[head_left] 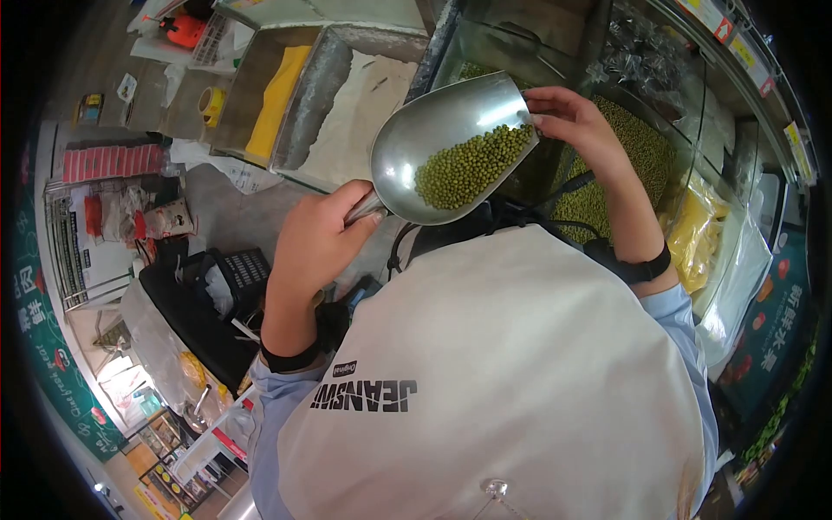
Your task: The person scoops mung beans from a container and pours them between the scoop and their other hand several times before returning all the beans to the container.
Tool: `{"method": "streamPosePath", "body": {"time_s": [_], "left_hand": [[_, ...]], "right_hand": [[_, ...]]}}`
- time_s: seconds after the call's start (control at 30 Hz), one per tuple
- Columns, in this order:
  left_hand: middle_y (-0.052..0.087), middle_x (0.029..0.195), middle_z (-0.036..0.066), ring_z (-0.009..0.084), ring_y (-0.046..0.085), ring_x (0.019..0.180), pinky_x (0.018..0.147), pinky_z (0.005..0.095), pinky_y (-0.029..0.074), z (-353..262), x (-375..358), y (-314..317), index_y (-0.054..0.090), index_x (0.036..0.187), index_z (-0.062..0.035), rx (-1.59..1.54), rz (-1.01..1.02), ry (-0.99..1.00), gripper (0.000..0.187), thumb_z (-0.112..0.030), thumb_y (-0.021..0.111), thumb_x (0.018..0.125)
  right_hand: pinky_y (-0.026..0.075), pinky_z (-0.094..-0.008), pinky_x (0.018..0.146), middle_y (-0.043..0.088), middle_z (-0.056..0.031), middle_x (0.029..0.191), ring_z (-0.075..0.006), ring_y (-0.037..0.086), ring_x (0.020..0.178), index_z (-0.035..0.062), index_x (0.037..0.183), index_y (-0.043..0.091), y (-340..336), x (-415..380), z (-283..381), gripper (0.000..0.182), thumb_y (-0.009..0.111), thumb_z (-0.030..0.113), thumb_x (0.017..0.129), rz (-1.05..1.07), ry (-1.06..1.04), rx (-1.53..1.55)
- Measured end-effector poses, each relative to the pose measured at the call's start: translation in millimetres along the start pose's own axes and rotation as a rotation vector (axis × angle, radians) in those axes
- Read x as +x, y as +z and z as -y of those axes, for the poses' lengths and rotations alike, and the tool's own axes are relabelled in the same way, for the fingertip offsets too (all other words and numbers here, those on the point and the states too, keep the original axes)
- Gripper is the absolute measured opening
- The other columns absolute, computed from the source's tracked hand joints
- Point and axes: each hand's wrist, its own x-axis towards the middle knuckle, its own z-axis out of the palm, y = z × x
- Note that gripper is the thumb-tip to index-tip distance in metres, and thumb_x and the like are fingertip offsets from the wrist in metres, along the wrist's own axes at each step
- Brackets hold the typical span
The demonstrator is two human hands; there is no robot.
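A shiny metal scoop [399,147] is held tilted above the bins, with a heap of green mung beans [472,169] in its lower part. My left hand [325,227] is closed round the scoop's short handle. At the opposite end, my right hand [576,126] has its thumb and fingers at the scoop's front lip, appearing to pinch it. Whether beans are between those fingers I cannot make out. Beneath and beyond my right forearm lies a bin of more mung beans [637,156].
Left of the scoop are a bin with pale, whitish contents [368,108] and one with yellow contents [279,100]. A roll of yellow tape [210,104] lies farther left. Clear bags of yellow goods [700,230] are at right. A black basket [243,273] stands lower left.
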Motion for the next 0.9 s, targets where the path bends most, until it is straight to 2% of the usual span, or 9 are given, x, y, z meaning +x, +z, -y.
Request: {"method": "streamPosePath", "body": {"time_s": [0.07,0.17,0.27,0.57,0.67,0.77,0.87,0.9], "left_hand": [[0.053,0.063,0.012,0.0142,0.048,0.053,0.052,0.0257,0.038,2.9,-1.0,1.7,0.057,0.095,0.0000,0.011,-0.014,0.011,0.023,-0.006,0.063,0.073],[0.054,0.063,0.013,0.0155,0.049,0.053,0.053,0.0260,0.038,0.0,-1.6,1.0,0.057,0.095,-0.0002,0.018,0.001,-0.014,0.023,-0.006,0.063,0.073],[0.054,0.064,0.012,0.0150,0.049,0.053,0.053,0.0258,0.039,-0.4,-1.4,1.6,0.057,0.095,-0.0005,0.012,0.014,-0.026,0.023,-0.006,0.063,0.073],[0.055,0.065,0.013,0.0146,0.049,0.053,0.053,0.0257,0.039,5.0,-4.0,3.7,0.057,0.097,-0.0005,-0.015,0.009,-0.023,0.025,-0.006,0.063,0.074],[0.055,0.064,0.012,0.0143,0.049,0.053,0.054,0.0258,0.039,3.9,-3.3,2.4,0.058,0.098,-0.0007,-0.014,0.012,-0.034,0.025,-0.006,0.063,0.074],[0.056,0.065,0.014,0.0197,0.052,0.054,0.054,0.0279,0.040,0.9,1.8,1.2,0.058,0.097,-0.0017,0.003,-0.007,-0.005,0.024,-0.009,0.063,0.074],[0.061,0.073,0.015,0.0341,0.059,0.070,0.059,0.0394,0.045,-25.8,7.7,-1.7,0.058,0.098,-0.0096,0.173,0.006,-0.102,0.025,-0.019,0.060,0.076],[0.061,0.073,0.015,0.0341,0.059,0.070,0.059,0.0398,0.045,-25.5,7.6,-1.3,0.058,0.098,-0.0099,0.167,-0.006,-0.098,0.024,-0.019,0.060,0.076]], "right_hand": [[0.043,-0.0256,0.081,0.061,-0.0063,0.102,-0.0135,0.056,0.093,0.0007,0.111,0.056,4.3,2.9,-2.9,0.037,0.063,0.013,0.078,-0.012,-0.025,-0.005],[0.042,-0.0252,0.083,0.059,-0.0059,0.106,-0.0121,0.055,0.095,0.0022,0.116,0.053,2.5,4.3,-4.2,0.038,0.061,0.010,0.079,0.032,-0.008,-0.048],[0.042,-0.0248,0.082,0.060,-0.0057,0.104,-0.0121,0.055,0.094,0.0024,0.115,0.054,0.6,6.3,-11.1,0.036,0.060,0.010,0.080,0.014,-0.017,-0.030],[0.042,-0.0279,0.083,0.060,-0.0064,0.105,-0.0151,0.057,0.094,0.0024,0.112,0.055,-0.1,5.8,-10.7,0.029,0.051,0.016,0.087,-0.125,0.001,-0.017],[0.041,-0.0305,0.087,0.059,-0.0068,0.107,-0.0175,0.056,0.097,0.0006,0.112,0.054,0.6,9.3,-14.6,0.032,0.045,0.023,0.090,-0.098,-0.001,0.358],[0.040,-0.0332,0.092,0.058,-0.0092,0.110,-0.0198,0.054,0.102,-0.0018,0.116,0.051,16.8,14.4,-10.0,0.040,0.039,0.029,0.092,0.013,0.072,0.735],[0.038,-0.0334,0.094,0.056,-0.0115,0.113,-0.0204,0.053,0.104,-0.0030,0.121,0.046,30.2,15.5,-5.4,0.046,0.036,0.033,0.093,-0.002,0.174,0.904],[0.038,-0.0337,0.094,0.056,-0.0115,0.113,-0.0210,0.053,0.104,-0.0032,0.121,0.046,28.5,17.5,-8.0,0.047,0.034,0.033,0.094,0.031,0.150,0.936]]}}
